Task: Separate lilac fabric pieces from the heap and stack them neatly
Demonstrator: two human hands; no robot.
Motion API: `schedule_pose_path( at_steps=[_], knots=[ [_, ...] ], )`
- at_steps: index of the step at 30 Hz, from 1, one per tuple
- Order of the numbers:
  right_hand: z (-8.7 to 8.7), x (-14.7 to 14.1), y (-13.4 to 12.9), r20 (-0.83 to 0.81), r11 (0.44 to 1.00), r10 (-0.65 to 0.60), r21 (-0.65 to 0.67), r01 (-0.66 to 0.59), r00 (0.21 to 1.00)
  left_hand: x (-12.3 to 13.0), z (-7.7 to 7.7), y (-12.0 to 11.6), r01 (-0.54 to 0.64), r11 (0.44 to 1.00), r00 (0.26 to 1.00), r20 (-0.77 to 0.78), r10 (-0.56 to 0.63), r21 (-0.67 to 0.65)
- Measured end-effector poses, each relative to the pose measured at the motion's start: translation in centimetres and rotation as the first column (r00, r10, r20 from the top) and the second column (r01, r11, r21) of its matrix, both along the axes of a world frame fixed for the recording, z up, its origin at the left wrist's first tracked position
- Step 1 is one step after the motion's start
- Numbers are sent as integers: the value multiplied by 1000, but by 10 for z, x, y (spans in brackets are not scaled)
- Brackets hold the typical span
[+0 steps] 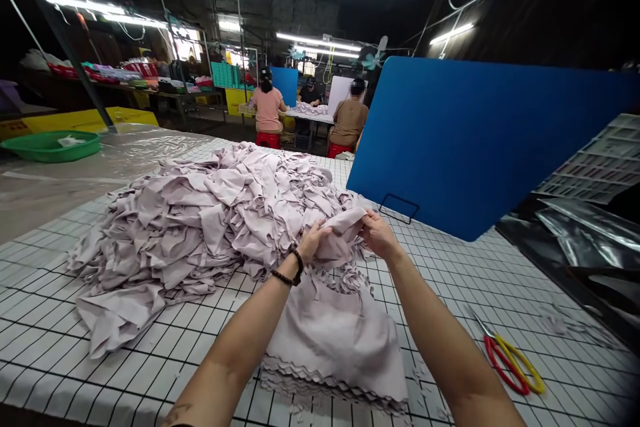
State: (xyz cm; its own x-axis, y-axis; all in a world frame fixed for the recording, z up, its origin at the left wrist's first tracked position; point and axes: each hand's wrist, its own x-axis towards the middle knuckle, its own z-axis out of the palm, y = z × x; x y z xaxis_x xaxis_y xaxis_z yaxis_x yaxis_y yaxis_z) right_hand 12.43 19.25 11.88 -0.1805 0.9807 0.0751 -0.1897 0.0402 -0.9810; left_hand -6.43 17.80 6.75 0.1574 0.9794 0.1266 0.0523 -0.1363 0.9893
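Note:
A pale pinkish-grey fabric piece (pixel 343 230) is stretched between both of my hands, above the table. My left hand (pixel 314 240) grips its left end, and my right hand (pixel 377 233) pinches its upper right edge. Just below, nearer to me, lies a flat stack of matching pieces (pixel 340 340) with zigzag edges. A big loose heap of the same cloth (pixel 200 213) spreads to the left of my hands. Small curled offcuts (pixel 353 277) sit between my hands and the stack.
Scissors (pixel 510 360) with red and yellow handles lie at the right on the grid-patterned tabletop (pixel 200 347). A blue board (pixel 470 147) stands at the right behind a black wire stand (pixel 400 207). A green basin (pixel 53 145) is far left. Several people sit at a farther table.

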Motion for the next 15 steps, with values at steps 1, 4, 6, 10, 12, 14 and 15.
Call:
schedule_pose_path(
  at_steps=[1,4,6,10,12,14,15],
  knots=[
    [0,2,0,0,1000,10,5,-10,1000,-2,1,0,61,998,996,62,-60,-28],
    [-2,2,2,17,999,15,37,-16,1000,-6,5,-5,171,973,979,136,-151,-154],
    [-3,-1,6,32,998,6,55,-8,999,-8,7,-9,201,950,971,174,-162,-237],
    [-4,-3,16,251,992,-125,21,124,960,-13,9,-11,102,966,987,147,-67,-239],
    [-5,-2,16,385,970,-230,22,240,894,-16,10,-9,21,976,991,137,9,-218],
    [-3,-3,10,437,950,-304,70,305,846,-17,12,-7,-33,979,990,131,61,-201],
    [-1,-5,5,435,952,-304,109,286,848,-16,14,-6,-40,981,991,119,63,-192]
  ],
)
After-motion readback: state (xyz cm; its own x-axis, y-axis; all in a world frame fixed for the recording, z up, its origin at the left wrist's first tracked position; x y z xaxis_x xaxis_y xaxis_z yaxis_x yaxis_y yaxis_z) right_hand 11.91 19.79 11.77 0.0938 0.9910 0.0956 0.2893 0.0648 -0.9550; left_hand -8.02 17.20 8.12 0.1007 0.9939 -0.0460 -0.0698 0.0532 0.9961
